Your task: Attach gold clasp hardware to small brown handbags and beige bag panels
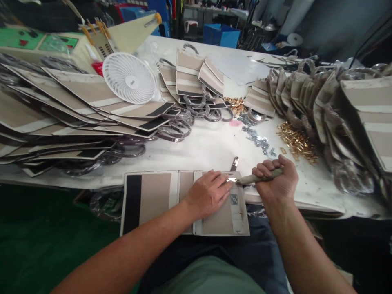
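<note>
A beige bag panel (156,188) with white edging and a black strip lies unfolded at the table's front edge, partly over my lap. My left hand (208,192) rests flat on its right part, fingers stretched out, fingertips beside a small shiny metal piece (232,179). My right hand (277,175) is closed round the thick greyish handle of a hand tool (251,179), whose tip points left at that metal piece; the tip's kind is too small to tell. Below sits a square metal plate (234,199) on the panel. Another shiny metal fitting (234,164) sticks up at the panel's top edge.
Stacked bag panels (76,106) with plastic-wrapped handles fill the left, a white fan (130,77) among them. More bags (306,90) stand at the right. Gold-coloured metal parts (297,141) and small silver plates (257,139) lie in piles on the white table (199,143).
</note>
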The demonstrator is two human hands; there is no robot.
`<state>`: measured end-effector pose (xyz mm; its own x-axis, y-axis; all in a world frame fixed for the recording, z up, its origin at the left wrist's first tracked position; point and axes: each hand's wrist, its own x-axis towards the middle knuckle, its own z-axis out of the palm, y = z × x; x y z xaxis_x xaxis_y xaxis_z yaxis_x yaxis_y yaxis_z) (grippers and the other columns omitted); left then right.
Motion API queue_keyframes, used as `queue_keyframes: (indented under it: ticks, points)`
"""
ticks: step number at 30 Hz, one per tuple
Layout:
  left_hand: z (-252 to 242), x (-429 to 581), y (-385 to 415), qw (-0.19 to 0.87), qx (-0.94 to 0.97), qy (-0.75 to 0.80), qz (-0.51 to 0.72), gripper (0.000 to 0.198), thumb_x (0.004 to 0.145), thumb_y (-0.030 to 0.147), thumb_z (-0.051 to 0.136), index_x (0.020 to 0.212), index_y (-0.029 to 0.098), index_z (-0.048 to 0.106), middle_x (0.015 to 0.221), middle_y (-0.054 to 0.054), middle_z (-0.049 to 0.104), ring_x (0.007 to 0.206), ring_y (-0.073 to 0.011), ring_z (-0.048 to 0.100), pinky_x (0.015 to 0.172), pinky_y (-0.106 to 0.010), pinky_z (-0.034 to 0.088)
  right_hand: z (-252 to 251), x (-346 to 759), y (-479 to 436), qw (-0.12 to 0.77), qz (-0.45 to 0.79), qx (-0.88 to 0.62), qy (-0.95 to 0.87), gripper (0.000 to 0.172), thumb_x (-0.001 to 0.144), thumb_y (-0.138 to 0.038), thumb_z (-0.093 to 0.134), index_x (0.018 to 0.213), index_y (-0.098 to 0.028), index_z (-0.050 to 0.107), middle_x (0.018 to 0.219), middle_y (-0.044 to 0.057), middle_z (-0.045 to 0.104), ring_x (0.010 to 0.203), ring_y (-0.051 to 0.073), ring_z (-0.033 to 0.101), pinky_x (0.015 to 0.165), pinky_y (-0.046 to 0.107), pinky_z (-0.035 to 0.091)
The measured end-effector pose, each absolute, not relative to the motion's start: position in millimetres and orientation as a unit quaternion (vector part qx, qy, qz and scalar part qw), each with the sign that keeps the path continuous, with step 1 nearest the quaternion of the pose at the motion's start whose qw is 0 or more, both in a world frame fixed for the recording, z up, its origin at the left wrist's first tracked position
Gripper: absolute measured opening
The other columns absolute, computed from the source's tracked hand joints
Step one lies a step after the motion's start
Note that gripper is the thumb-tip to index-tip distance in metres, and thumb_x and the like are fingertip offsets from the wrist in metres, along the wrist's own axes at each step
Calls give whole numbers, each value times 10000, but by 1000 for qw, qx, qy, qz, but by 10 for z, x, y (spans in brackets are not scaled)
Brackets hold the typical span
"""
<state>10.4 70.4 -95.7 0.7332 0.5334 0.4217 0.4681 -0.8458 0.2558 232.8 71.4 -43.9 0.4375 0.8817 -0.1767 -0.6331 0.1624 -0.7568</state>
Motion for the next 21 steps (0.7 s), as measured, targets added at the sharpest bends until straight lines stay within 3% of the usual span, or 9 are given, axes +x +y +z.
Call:
queue_keyframes:
  ticks: [10, 18, 21]
  points:
    - [-932, 96, 723, 85, 928, 266, 245, 309, 1059, 279, 489, 1293, 181, 665, 1335, -89, 696, 1273, -274, 613, 1192, -476, 450, -330, 1981, 728, 736, 459, -425, -260, 344, 791, -337, 695, 640, -227, 407, 591, -81, 353, 433, 70, 299, 426, 225, 329]
    - [-992, 76, 653, 73, 914, 273, 290, 359, 1059, 300, 480, 1305, 85, 628, 1362, -149, 685, 1299, -259, 615, 1226, -466, 429, -213, 1742, 672, 532, 394, -533, -527, 398, 943, -391, 646, 604, -235, 507, 531, -26, 504, 485, 129, 440, 496, 278, 373]
    - [-1004, 93, 640, 61, 912, 273, 301, 367, 1047, 293, 485, 1304, 71, 621, 1361, -170, 672, 1294, -271, 608, 1213, -470, 444, -141, 1749, 744, 534, 417, -508, -532, 418, 939, -398, 663, 596, -236, 489, 507, -35, 498, 449, 126, 427, 465, 277, 343]
